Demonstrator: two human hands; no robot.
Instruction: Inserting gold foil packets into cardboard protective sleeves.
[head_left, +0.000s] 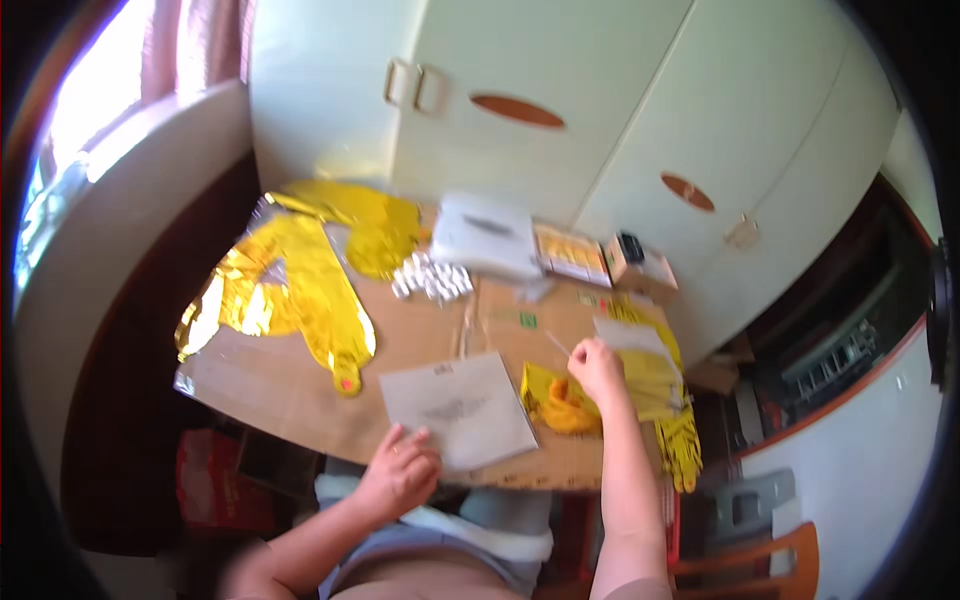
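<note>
A flat whitish rectangular packet (pixel 465 400) with dark print lies near the front edge of the table. On its lower left corner rest the fingertips of my left hand (pixel 400 468), which is open with the fingers a little bent and apart. My right hand (pixel 598 370) is closed in a pinch, and a thin white stick (pixel 559 344) pokes out from it toward the upper left. Just below that hand sits a crumpled yellow and orange plastic bundle (pixel 560 405). To its right, a whitish sheet (pixel 630 335) lies over yellow packets (pixel 655 385).
Cardboard (pixel 420 345) covers the table. Large gold foil balloons (pixel 320 290) spread over its left side. At the back are silvery-white small pieces (pixel 432 277), a white package (pixel 484 235), a flat yellow-orange box (pixel 572 254) and a small box (pixel 640 268). Yellow fringe (pixel 680 450) hangs off the right edge.
</note>
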